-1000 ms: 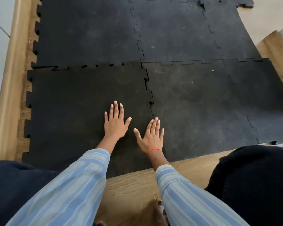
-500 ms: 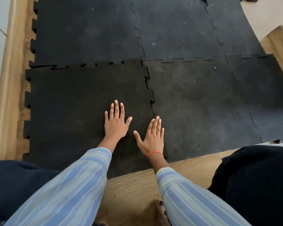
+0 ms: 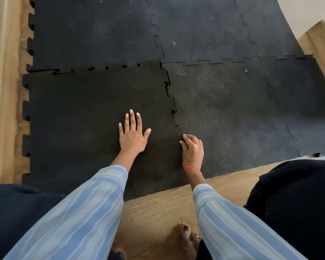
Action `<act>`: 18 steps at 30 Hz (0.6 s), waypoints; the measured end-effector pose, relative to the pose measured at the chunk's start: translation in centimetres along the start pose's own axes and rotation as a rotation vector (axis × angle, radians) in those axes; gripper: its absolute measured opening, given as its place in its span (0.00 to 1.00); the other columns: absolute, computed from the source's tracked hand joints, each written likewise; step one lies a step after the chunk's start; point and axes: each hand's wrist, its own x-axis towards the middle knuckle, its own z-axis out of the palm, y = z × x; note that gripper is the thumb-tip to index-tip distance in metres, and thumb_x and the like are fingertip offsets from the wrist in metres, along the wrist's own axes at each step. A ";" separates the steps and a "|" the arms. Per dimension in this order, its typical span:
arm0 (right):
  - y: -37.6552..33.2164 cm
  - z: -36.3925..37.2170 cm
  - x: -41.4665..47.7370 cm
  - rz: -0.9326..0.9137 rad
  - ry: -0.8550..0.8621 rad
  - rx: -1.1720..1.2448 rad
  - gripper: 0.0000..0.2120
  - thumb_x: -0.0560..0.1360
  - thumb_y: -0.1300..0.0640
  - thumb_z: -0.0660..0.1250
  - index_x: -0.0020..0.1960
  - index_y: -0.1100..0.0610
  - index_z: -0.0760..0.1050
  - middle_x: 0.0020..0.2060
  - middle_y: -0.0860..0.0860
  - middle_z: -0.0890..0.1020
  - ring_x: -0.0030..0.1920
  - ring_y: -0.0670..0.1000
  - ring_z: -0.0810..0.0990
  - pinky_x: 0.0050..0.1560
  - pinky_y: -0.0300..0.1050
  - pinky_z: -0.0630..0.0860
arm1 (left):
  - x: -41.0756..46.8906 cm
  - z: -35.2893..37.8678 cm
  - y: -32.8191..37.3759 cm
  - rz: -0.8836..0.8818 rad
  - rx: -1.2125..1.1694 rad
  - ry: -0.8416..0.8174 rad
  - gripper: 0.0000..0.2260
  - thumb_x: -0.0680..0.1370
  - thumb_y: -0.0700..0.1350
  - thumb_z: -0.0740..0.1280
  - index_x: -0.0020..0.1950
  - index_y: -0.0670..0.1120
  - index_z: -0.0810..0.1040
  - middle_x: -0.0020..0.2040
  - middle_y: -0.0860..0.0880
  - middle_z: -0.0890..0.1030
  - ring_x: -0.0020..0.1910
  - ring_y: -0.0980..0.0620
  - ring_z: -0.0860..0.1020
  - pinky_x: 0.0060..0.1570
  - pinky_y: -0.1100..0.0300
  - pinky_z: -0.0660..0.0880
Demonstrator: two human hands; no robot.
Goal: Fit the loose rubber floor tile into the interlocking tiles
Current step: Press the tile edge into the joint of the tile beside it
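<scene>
The loose black rubber tile [image 3: 73,119] lies at the near left, its far edge overlapping the far-left tile [image 3: 92,34] with open gaps along that joint. Its right edge meets the right-hand tile [image 3: 242,109] in a partly closed toothed seam [image 3: 174,109]. My left hand [image 3: 132,135] rests flat on the loose tile, fingers spread. At the near end of the seam, my right hand [image 3: 192,151] is curled, its thumb and fingertips pinched together on the loose tile's right edge.
More interlocked black tiles [image 3: 204,30] stretch away ahead. Bare wooden floor [image 3: 158,207] runs along the near edge. A wooden border [image 3: 4,91] lines the left side. My dark-clothed knees [image 3: 298,203] and toes [image 3: 188,235] are at the bottom.
My right hand moved right from lying flat on the loose tile and curled its fingers at the seam. The left hand stayed flat in place.
</scene>
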 end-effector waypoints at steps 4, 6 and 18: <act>-0.1 0.0 0.0 0.020 0.022 -0.025 0.13 0.77 0.58 0.65 0.60 0.59 0.78 0.56 0.53 0.82 0.56 0.55 0.77 0.51 0.47 0.76 | 0.0 0.0 0.1 0.010 -0.009 0.008 0.31 0.82 0.60 0.44 0.78 0.45 0.37 0.78 0.43 0.35 0.77 0.45 0.38 0.75 0.44 0.43; -0.2 0.0 -0.1 0.035 0.032 -0.028 0.12 0.78 0.58 0.64 0.60 0.58 0.78 0.56 0.51 0.81 0.56 0.54 0.76 0.48 0.47 0.76 | 0.0 0.0 0.1 0.011 -0.011 0.015 0.32 0.82 0.60 0.44 0.78 0.44 0.37 0.78 0.43 0.35 0.78 0.44 0.38 0.74 0.44 0.43; -0.2 -0.1 -0.2 -0.002 0.000 -0.059 0.10 0.77 0.57 0.65 0.58 0.56 0.78 0.54 0.51 0.81 0.55 0.54 0.76 0.42 0.49 0.78 | 0.8 0.0 0.6 0.008 -0.018 0.012 0.31 0.82 0.60 0.43 0.77 0.46 0.35 0.78 0.45 0.34 0.77 0.43 0.36 0.74 0.43 0.42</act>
